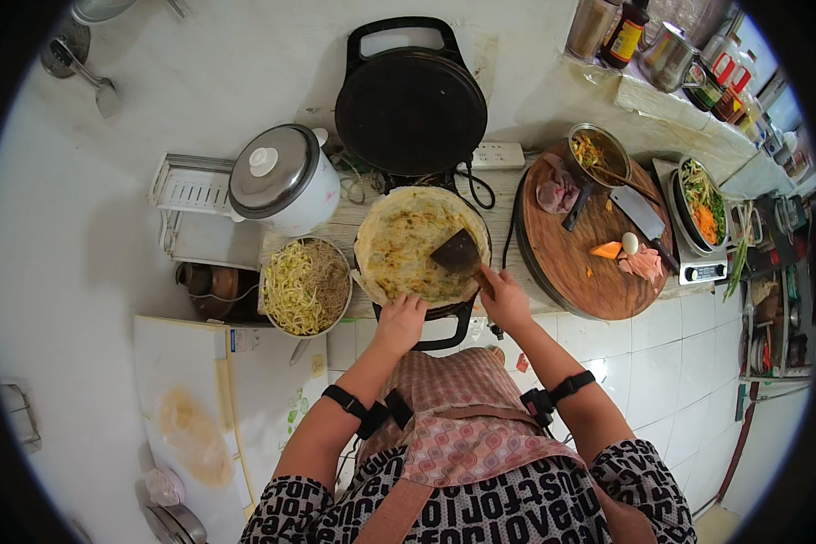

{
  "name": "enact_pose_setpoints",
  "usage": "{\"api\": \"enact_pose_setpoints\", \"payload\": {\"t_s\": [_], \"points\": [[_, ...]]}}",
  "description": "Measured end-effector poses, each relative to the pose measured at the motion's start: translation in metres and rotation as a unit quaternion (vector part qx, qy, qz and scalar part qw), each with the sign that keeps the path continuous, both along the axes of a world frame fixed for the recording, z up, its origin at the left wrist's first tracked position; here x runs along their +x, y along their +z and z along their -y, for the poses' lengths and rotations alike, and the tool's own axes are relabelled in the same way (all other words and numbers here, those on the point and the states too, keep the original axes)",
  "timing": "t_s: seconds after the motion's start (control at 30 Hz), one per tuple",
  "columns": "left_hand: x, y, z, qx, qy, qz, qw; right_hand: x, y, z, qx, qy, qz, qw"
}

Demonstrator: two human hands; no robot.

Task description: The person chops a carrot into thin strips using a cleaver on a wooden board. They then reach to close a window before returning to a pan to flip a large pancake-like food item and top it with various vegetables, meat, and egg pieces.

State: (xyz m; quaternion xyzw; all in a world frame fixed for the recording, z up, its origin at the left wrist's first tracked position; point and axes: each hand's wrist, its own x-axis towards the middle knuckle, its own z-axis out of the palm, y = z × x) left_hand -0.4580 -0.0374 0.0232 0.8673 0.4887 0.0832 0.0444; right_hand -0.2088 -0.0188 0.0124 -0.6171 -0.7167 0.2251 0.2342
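Note:
A large thin flatbread (408, 238), browned in patches, covers the lower plate of a black electric griddle. The griddle's round lid (411, 112) stands raised at the back, and its lower handle (452, 334) points towards me. My right hand (506, 299) grips the wooden handle of a wide scraper-like spatula, whose dark blade (457, 253) lies over the flatbread's right part. At the bread's near edge are the fingers of my left hand (401, 323), which seem to pinch its rim; the thumb is hidden.
To the left stand a bowl of bean sprouts and noodles (306, 285) and a lidded rice cooker (282, 173). A round chopping board (551, 251) on the right bears a cleaver (639, 214), an egg (629, 243), sliced meat (642, 264) and a saucepan (619, 149). Behind is a power strip (500, 156).

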Motion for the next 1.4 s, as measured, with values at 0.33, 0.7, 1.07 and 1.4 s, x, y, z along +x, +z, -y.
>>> {"api": "enact_pose_setpoints", "payload": {"t_s": [0.33, 0.7, 1.07, 1.4], "points": [[-0.005, 0.018, -0.023, 0.034, 0.094, 0.11, 0.989, 0.07, 0.073, 0.071, -0.035, -0.073, -0.025, 0.996], [0.006, 0.019, -0.049, -0.025, 0.199, 0.09, 0.976, 0.051, 0.035, 0.061, -0.155, 0.068, -0.1, 0.981], [0.067, 0.041, -0.045, -0.147, 0.187, 0.122, 0.964, 0.066, 0.026, 0.033, -0.006, -0.037, -0.06, 0.997], [0.191, 0.05, -0.142, -0.232, 0.24, -0.087, 0.939, 0.091, 0.024, 0.028, 0.03, 0.047, -0.047, 0.997]]}}
